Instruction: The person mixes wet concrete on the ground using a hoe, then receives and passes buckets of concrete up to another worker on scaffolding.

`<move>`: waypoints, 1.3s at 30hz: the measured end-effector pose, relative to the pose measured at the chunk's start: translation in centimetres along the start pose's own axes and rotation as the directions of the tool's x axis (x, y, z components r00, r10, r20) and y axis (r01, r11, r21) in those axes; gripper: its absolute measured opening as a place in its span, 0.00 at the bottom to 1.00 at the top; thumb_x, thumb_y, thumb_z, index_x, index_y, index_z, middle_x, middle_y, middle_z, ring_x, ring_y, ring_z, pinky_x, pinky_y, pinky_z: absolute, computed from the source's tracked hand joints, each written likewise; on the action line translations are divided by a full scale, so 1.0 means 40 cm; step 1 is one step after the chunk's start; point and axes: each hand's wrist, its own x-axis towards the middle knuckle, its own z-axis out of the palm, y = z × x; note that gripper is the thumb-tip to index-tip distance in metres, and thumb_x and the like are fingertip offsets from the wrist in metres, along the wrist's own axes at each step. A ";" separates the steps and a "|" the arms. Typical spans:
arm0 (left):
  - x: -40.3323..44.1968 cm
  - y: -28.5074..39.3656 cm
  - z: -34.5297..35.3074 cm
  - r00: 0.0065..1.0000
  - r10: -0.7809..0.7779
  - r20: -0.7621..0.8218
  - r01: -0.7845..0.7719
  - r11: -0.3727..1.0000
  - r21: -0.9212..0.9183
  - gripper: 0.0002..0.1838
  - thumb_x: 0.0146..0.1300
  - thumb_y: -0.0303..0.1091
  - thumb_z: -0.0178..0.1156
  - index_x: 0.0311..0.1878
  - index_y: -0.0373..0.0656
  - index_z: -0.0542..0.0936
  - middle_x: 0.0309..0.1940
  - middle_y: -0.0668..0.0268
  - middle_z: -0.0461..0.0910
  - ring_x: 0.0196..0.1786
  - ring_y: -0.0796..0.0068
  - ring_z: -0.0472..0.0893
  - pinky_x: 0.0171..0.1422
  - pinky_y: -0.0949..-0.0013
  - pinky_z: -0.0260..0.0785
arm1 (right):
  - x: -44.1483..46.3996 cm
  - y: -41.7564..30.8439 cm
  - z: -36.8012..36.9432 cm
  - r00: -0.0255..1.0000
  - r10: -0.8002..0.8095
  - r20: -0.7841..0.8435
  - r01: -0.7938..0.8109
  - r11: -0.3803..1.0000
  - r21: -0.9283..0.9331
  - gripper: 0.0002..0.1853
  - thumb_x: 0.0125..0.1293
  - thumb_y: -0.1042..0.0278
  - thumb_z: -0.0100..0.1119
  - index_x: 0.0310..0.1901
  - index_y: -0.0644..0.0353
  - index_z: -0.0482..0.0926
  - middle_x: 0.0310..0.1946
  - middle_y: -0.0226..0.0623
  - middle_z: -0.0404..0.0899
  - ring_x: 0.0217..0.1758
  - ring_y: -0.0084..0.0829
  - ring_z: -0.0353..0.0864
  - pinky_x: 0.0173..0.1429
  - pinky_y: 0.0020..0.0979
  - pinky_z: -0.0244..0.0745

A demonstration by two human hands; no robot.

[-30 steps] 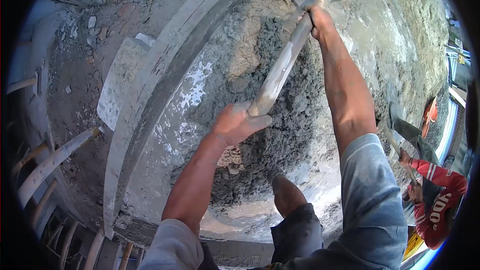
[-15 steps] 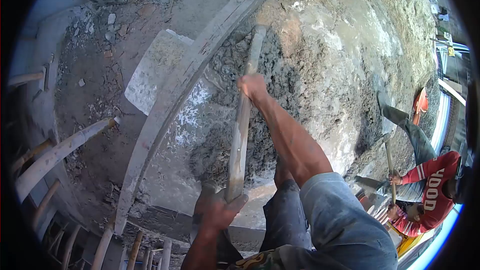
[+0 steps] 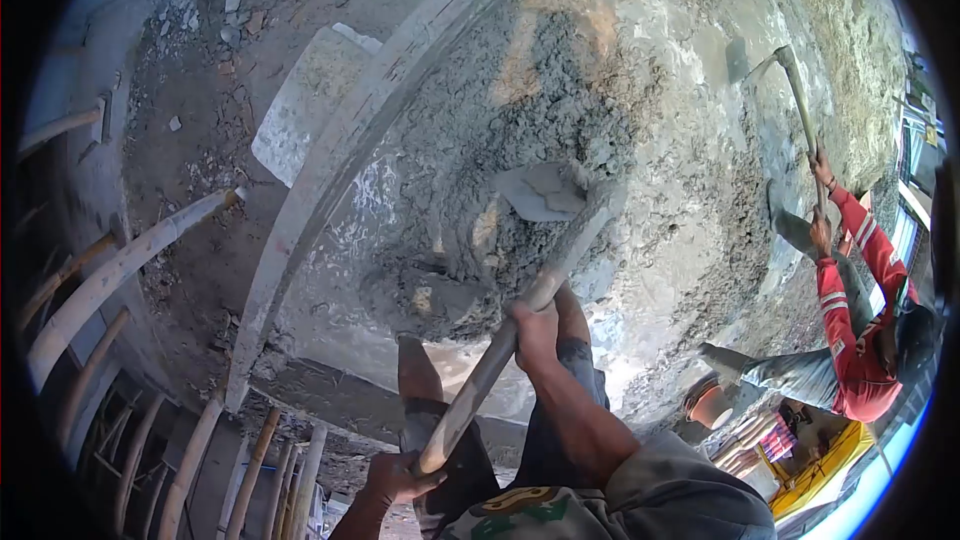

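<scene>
A long wooden handle (image 3: 470,402) slants across the front of my body. My left hand (image 3: 395,480) is closed round its lower end, and my right hand (image 3: 535,332) grips it higher up. At the far end a flat metal hoe blade (image 3: 540,192) lies on wet grey mortar (image 3: 560,125), with some mortar stuck to it. The mortar is spread in a rough heap over the floor in front of my feet.
A curved concrete edge (image 3: 330,155) runs along the left, with a pale slab (image 3: 315,100) beyond it. Wooden poles (image 3: 130,265) stand lower left. At the right a co-worker in red sleeves (image 3: 865,380) holds another hoe (image 3: 797,90). Buckets (image 3: 710,405) stand nearby.
My right hand has come down and nearer my body, and the blade, hidden half a second ago, now shows on the mortar. The co-worker's hoe has swung up and away from that person.
</scene>
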 end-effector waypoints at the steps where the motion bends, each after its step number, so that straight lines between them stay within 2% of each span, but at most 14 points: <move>1: 0.118 0.100 -0.029 0.970 0.215 -0.113 -0.218 0.976 -0.013 0.24 0.46 0.50 0.72 0.41 0.42 0.82 0.33 0.60 0.84 0.36 0.70 0.84 0.42 0.68 0.74 | 0.083 -0.127 0.007 1.000 -0.001 -0.024 0.001 1.000 -0.024 0.16 0.50 0.78 0.57 0.40 0.66 0.64 0.21 0.37 0.69 0.14 0.33 0.72 0.19 0.33 0.76; 4: 0.522 0.336 -0.064 0.846 0.483 -0.227 -0.508 0.859 -0.062 0.21 0.51 0.50 0.68 0.41 0.43 0.82 0.29 0.60 0.83 0.35 0.65 0.83 0.40 0.65 0.73 | 0.390 -0.430 0.050 0.942 -0.336 0.002 0.332 0.930 -0.158 0.09 0.51 0.78 0.57 0.32 0.69 0.68 0.19 0.38 0.70 0.14 0.31 0.73 0.17 0.31 0.72; 8: 0.752 0.658 -0.240 0.736 0.596 -0.322 -0.657 0.744 -0.126 0.21 0.57 0.49 0.63 0.43 0.40 0.81 0.24 0.60 0.80 0.28 0.68 0.79 0.36 0.66 0.69 | 0.778 -0.685 0.154 0.945 -0.328 -0.016 0.288 0.850 -0.442 0.09 0.53 0.71 0.58 0.26 0.68 0.71 0.19 0.38 0.71 0.16 0.34 0.75 0.18 0.35 0.71; 16: 0.560 0.445 -0.166 0.882 0.390 -0.263 -0.471 0.751 -0.464 0.16 0.60 0.45 0.61 0.34 0.39 0.80 0.18 0.69 0.74 0.23 0.79 0.72 0.28 0.70 0.63 | 0.797 -0.355 0.194 0.968 -0.250 -0.019 0.189 0.778 -0.599 0.06 0.50 0.73 0.58 0.25 0.66 0.74 0.19 0.39 0.72 0.16 0.36 0.75 0.18 0.38 0.73; 19: 0.381 0.326 -0.207 0.988 0.117 -0.104 -0.156 0.805 -0.572 0.18 0.60 0.46 0.61 0.33 0.36 0.79 0.17 0.65 0.73 0.23 0.75 0.74 0.28 0.69 0.64 | 0.571 -0.214 0.244 0.971 -0.239 -0.004 0.154 0.638 -0.754 0.25 0.44 0.64 0.59 0.42 0.78 0.78 0.43 0.60 0.79 0.52 0.50 0.78 0.54 0.37 0.72; 21: 0.289 0.252 -0.161 0.994 0.087 -0.063 -0.107 0.756 -0.646 0.19 0.60 0.47 0.61 0.32 0.37 0.79 0.17 0.66 0.73 0.23 0.79 0.72 0.27 0.71 0.63 | 0.437 -0.171 0.294 0.972 -0.233 -0.029 0.122 0.608 -0.785 0.24 0.44 0.65 0.57 0.41 0.77 0.78 0.42 0.62 0.79 0.52 0.50 0.79 0.55 0.38 0.73; 27: -0.034 0.037 -0.112 0.991 -0.135 0.015 0.133 0.939 -0.319 0.20 0.59 0.50 0.61 0.36 0.39 0.81 0.19 0.61 0.76 0.24 0.74 0.78 0.30 0.67 0.68 | 0.159 0.252 0.250 0.996 -0.002 -0.091 -0.060 0.734 -0.676 0.22 0.45 0.66 0.57 0.41 0.74 0.79 0.39 0.59 0.80 0.48 0.48 0.81 0.47 0.39 0.74; 28: -0.063 -0.030 -0.085 0.951 -0.308 0.038 0.311 0.940 -0.138 0.20 0.58 0.51 0.61 0.38 0.40 0.81 0.20 0.60 0.77 0.26 0.71 0.80 0.32 0.65 0.70 | 0.123 0.338 0.210 0.991 0.131 -0.040 -0.130 0.797 -0.589 0.17 0.48 0.68 0.57 0.38 0.72 0.78 0.32 0.53 0.79 0.36 0.46 0.81 0.37 0.41 0.75; 30: -0.178 -0.064 -0.063 0.990 -0.134 0.038 0.136 0.990 -0.035 0.23 0.50 0.53 0.68 0.38 0.42 0.83 0.25 0.61 0.81 0.31 0.69 0.82 0.39 0.66 0.72 | -0.043 0.444 0.125 0.987 0.159 0.023 -0.150 0.962 -0.227 0.08 0.53 0.75 0.56 0.34 0.71 0.73 0.21 0.41 0.73 0.21 0.38 0.78 0.19 0.39 0.73; 32: -0.232 -0.034 -0.050 0.983 -0.154 0.100 0.153 0.988 0.021 0.24 0.49 0.52 0.69 0.42 0.43 0.83 0.29 0.61 0.83 0.34 0.66 0.82 0.43 0.64 0.73 | -0.175 0.281 0.091 0.910 0.413 0.050 -0.395 0.896 -0.202 0.10 0.52 0.78 0.56 0.36 0.70 0.68 0.22 0.40 0.71 0.19 0.37 0.78 0.18 0.37 0.74; 35: -0.238 0.064 -0.031 0.915 -0.349 0.202 0.339 0.937 0.080 0.24 0.52 0.47 0.67 0.50 0.44 0.81 0.34 0.62 0.83 0.37 0.60 0.81 0.47 0.59 0.73 | -0.195 0.094 0.015 0.970 0.241 0.014 -0.239 0.967 -0.083 0.16 0.51 0.79 0.57 0.41 0.69 0.64 0.25 0.40 0.71 0.17 0.35 0.77 0.18 0.34 0.76; 37: -0.090 0.245 -0.034 0.953 -0.192 0.233 0.107 0.936 0.335 0.21 0.55 0.44 0.66 0.48 0.42 0.81 0.33 0.60 0.82 0.32 0.60 0.81 0.41 0.58 0.74 | -0.075 -0.062 -0.075 0.990 0.137 0.029 -0.136 0.990 -0.029 0.18 0.50 0.80 0.55 0.43 0.67 0.62 0.25 0.39 0.70 0.16 0.35 0.76 0.19 0.32 0.77; 38: -0.008 0.305 -0.030 0.995 0.065 0.073 -0.054 0.988 -0.146 0.24 0.48 0.55 0.69 0.41 0.46 0.83 0.28 0.56 0.82 0.32 0.60 0.83 0.38 0.64 0.73 | 0.010 -0.169 -0.104 1.000 0.024 0.003 -0.024 1.000 0.007 0.17 0.50 0.80 0.55 0.42 0.67 0.63 0.24 0.39 0.70 0.15 0.34 0.75 0.19 0.32 0.76; 39: 0.145 0.273 0.049 0.987 0.095 0.127 -0.075 0.986 -0.150 0.26 0.46 0.55 0.70 0.43 0.46 0.83 0.30 0.55 0.83 0.34 0.58 0.83 0.40 0.64 0.74 | 0.098 -0.301 -0.123 0.999 -0.001 -0.053 -0.001 1.000 -0.028 0.16 0.50 0.79 0.55 0.41 0.67 0.63 0.23 0.38 0.70 0.14 0.33 0.74 0.18 0.32 0.75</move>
